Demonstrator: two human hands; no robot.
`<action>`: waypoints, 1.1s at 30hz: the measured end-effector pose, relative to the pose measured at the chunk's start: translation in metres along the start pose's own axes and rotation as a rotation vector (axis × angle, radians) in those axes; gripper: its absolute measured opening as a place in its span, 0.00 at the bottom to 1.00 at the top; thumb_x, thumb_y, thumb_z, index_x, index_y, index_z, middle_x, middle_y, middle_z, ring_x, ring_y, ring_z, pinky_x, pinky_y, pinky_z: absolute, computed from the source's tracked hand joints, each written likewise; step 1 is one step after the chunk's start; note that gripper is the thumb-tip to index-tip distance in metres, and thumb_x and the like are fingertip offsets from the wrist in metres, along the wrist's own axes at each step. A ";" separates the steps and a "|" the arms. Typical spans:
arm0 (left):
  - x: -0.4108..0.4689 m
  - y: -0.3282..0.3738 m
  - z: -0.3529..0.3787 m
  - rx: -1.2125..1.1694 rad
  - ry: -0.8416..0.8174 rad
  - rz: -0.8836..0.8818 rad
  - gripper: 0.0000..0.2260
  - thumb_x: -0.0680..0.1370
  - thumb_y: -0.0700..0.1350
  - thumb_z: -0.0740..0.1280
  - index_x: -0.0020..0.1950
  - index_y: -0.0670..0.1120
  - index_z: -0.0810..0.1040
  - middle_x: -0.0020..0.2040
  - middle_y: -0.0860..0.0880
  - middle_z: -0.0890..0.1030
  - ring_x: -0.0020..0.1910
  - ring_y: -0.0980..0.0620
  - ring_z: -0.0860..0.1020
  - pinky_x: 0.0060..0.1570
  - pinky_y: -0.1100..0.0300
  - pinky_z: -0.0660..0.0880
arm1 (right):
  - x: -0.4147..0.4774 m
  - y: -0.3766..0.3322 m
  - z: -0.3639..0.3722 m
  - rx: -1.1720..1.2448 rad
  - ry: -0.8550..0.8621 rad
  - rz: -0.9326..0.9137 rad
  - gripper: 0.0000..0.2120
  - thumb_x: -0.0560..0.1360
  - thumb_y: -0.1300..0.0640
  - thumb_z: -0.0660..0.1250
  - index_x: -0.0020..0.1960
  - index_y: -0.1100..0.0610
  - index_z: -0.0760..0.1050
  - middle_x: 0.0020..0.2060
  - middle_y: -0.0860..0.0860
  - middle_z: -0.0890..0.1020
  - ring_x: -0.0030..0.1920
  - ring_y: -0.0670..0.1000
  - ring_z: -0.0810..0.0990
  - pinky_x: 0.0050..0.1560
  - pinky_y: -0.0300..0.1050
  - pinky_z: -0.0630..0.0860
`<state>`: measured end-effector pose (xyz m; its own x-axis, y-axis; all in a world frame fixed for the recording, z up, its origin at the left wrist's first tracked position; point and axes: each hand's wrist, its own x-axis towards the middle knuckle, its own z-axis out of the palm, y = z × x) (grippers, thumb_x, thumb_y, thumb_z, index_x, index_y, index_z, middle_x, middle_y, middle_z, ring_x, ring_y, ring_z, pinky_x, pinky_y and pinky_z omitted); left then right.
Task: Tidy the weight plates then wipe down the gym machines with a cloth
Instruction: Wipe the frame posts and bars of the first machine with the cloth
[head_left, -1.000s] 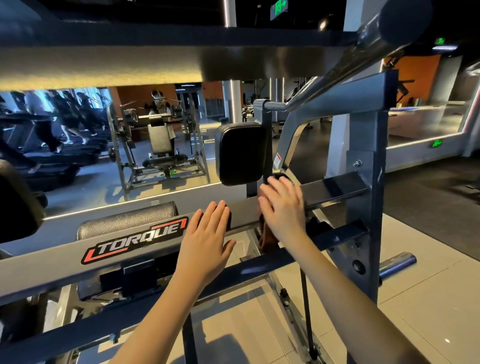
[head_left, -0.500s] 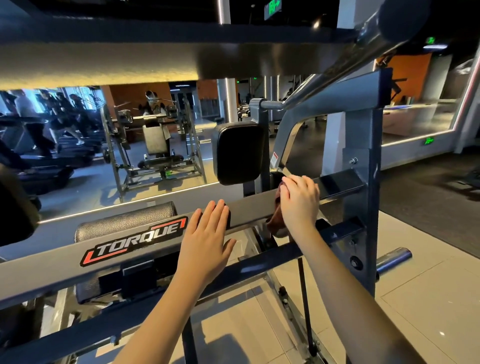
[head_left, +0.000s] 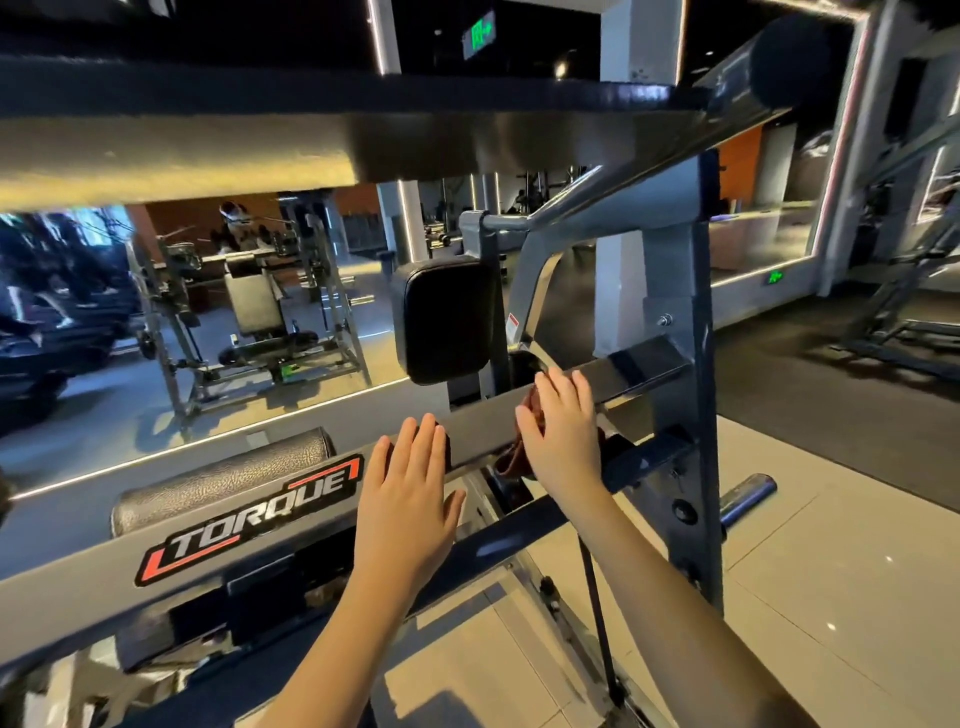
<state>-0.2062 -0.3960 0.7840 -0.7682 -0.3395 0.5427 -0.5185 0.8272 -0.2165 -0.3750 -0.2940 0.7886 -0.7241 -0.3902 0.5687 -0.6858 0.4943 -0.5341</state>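
Note:
A grey machine crossbar (head_left: 483, 421) with a TORQUE label (head_left: 249, 519) runs from lower left up to the right. My left hand (head_left: 408, 499) lies flat on it with straight fingers, just right of the label. My right hand (head_left: 563, 436) presses a dark reddish-brown cloth (head_left: 514, 460) against the bar a little farther right, near the upright post (head_left: 691, 395). Most of the cloth is hidden under my palm; a fold hangs below the bar.
A black pad (head_left: 444, 319) stands just behind the bar. A thick padded arm (head_left: 779, 67) and a beam cross overhead. A chrome peg (head_left: 748, 499) sticks out low on the post. A mirror wall (head_left: 208, 312) reflects other machines and treadmills. Pale floor tiles (head_left: 831, 597) lie at the right.
My right hand slid the cloth right along the bar, then back a little to the left. My left hand has stayed flat in the same spot.

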 end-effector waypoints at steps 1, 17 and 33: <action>0.000 0.000 0.001 -0.005 0.000 -0.001 0.30 0.77 0.60 0.48 0.73 0.42 0.64 0.72 0.42 0.70 0.71 0.42 0.68 0.69 0.42 0.64 | -0.008 0.003 -0.001 0.010 -0.036 -0.048 0.25 0.83 0.47 0.55 0.77 0.52 0.60 0.77 0.48 0.60 0.78 0.51 0.50 0.75 0.51 0.54; 0.003 0.005 -0.001 0.005 0.019 -0.013 0.30 0.77 0.58 0.51 0.70 0.40 0.71 0.70 0.41 0.72 0.70 0.41 0.70 0.70 0.43 0.61 | 0.030 0.044 -0.013 0.116 -0.090 -0.128 0.20 0.83 0.48 0.56 0.74 0.50 0.66 0.75 0.46 0.64 0.77 0.48 0.52 0.74 0.52 0.57; 0.049 0.059 0.015 0.017 0.059 0.094 0.29 0.75 0.56 0.68 0.71 0.42 0.69 0.70 0.43 0.72 0.70 0.42 0.70 0.67 0.43 0.63 | 0.054 0.057 -0.016 0.013 0.105 0.041 0.16 0.81 0.53 0.62 0.66 0.54 0.76 0.70 0.56 0.69 0.72 0.58 0.63 0.72 0.61 0.64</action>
<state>-0.2793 -0.3707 0.7856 -0.7905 -0.2337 0.5662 -0.4522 0.8461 -0.2821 -0.4520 -0.2739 0.7986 -0.7408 -0.2862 0.6078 -0.6569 0.4976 -0.5664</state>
